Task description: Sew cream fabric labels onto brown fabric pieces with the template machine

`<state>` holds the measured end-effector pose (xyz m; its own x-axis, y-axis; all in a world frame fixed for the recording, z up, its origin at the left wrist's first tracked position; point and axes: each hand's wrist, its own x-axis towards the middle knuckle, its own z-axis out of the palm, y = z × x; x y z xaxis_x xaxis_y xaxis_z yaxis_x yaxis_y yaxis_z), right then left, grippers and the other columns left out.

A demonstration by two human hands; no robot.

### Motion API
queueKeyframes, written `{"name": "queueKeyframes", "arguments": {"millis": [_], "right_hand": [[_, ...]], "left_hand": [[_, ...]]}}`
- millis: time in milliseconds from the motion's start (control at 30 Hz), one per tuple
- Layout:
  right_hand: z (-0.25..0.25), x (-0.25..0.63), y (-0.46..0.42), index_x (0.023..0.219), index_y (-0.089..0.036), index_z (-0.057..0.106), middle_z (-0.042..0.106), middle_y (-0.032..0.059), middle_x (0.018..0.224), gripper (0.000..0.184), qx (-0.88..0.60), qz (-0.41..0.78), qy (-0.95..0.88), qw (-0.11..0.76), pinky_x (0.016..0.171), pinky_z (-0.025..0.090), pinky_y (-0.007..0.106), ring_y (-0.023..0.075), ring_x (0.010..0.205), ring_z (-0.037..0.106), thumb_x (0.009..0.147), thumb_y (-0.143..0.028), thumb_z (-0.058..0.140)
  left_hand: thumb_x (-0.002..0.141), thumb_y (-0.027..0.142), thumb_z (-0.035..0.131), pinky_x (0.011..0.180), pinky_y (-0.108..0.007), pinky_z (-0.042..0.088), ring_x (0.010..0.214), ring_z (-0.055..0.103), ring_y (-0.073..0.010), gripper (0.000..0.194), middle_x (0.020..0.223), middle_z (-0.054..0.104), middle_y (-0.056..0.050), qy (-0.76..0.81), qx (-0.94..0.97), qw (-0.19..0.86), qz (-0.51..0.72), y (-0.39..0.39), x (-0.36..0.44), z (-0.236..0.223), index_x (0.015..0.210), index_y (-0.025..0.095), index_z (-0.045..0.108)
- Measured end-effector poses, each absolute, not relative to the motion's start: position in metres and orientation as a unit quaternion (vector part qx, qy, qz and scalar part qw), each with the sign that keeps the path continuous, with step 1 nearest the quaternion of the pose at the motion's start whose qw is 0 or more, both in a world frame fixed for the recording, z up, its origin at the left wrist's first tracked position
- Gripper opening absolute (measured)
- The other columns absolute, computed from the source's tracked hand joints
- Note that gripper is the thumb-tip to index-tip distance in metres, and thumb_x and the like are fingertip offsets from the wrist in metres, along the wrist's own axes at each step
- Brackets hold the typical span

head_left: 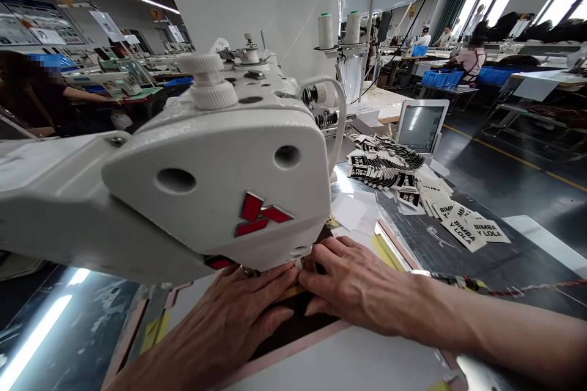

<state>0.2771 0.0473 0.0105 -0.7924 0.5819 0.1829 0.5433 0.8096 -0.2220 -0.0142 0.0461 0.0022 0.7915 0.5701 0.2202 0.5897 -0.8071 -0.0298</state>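
Under the head of a white sewing machine (215,153), a dark brown flat piece (282,330) lies in a pink-edged template (293,351). My left hand (238,308) rests palm down on it, fingers stretched toward the middle and thumb apart. From the other side my right hand (348,278) presses its bent fingertips onto the piece, thumb spread below. Between the two hands shows a small light-coloured piece with a yellowish strip (292,292). The machine head hides the needle area and some of my fingertips.
Stacked printed labels (463,226) spread over the dark table at right, before a tilted screen (422,126). White thread cones (325,30) stand behind the machine. A red-and-black twisted cable (536,286) crosses the right side. Other people sit at tables farther back.
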Motion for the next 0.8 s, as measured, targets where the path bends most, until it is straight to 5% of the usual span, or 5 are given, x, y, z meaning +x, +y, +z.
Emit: {"name": "queueKeyframes", "arguments": {"millis": [467, 800], "right_hand": [[0.017, 0.302, 0.03, 0.142, -0.017, 0.06, 0.064, 0.0123, 0.131, 0.037, -0.292, 0.104, -0.943, 0.124, 0.101, 0.051, 0.045, 0.0276, 0.114, 0.06, 0.115, -0.04, 0.053], [-0.001, 0.319, 0.017, 0.128, -0.018, 0.067, 0.066, 0.0113, 0.136, 0.033, -0.304, 0.117, -0.929, 0.177, 0.101, 0.052, 0.045, 0.0295, 0.12, 0.062, 0.115, -0.046, 0.055]], "left_hand": [[0.115, 0.047, 0.048, 0.101, -0.04, 0.056, 0.13, 0.07, -0.0226, 0.051, 0.161, 0.057, 0.006, -0.287, -0.948, 0.115, -0.076, 0.05, -0.018, -0.005, 0.164, 0.033, 0.046], [0.114, 0.051, 0.05, 0.098, -0.035, 0.054, 0.127, 0.07, -0.0215, 0.055, 0.164, 0.055, 0.006, -0.292, -0.95, 0.088, -0.065, 0.05, -0.02, -0.006, 0.167, 0.039, 0.04]]}}
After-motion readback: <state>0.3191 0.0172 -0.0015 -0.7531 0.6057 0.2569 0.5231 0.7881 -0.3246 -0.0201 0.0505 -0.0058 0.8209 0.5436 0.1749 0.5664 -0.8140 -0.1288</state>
